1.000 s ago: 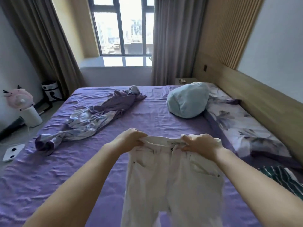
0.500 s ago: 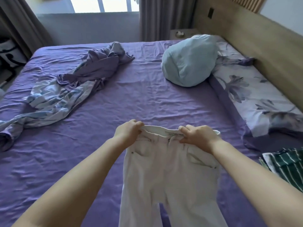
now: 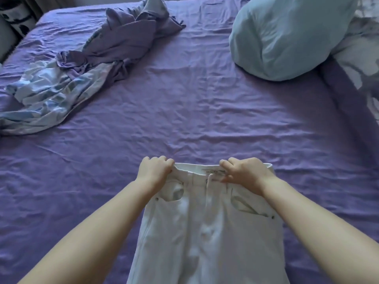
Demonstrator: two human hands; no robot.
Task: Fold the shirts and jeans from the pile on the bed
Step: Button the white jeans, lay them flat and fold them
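The step in hand looks to be spreading the white jeans [image 3: 207, 226] flat before the first fold; they sit at about 6 o'clock of the view, front side up, waistband toward 12 o'clock and legs running off the bottom edge, over the purple sheet of the bed [image 3: 205, 111]; whether the waistband already rests on the sheet or hangs just above it I cannot tell.

The left hand [image 3: 153, 171] grips the waistband at its left end, fingers curled over the top edge; the right hand [image 3: 246, 173] holds it right of the fly, near the label, fingers bent round the band; both forearms reach forward from 7 and 5 o'clock, nearly straight, wrists level.

Next, I judge, the waistband must be set down and smoothed, then one leg brought over the other along the fly line; the denim looks stiff enough to hold a crease.

A crumpled heap of lilac and pale blue clothes [image 3: 82, 72] waits at 10 o'clock, well apart; a light blue pillow [image 3: 287, 37] lies at 2 o'clock.
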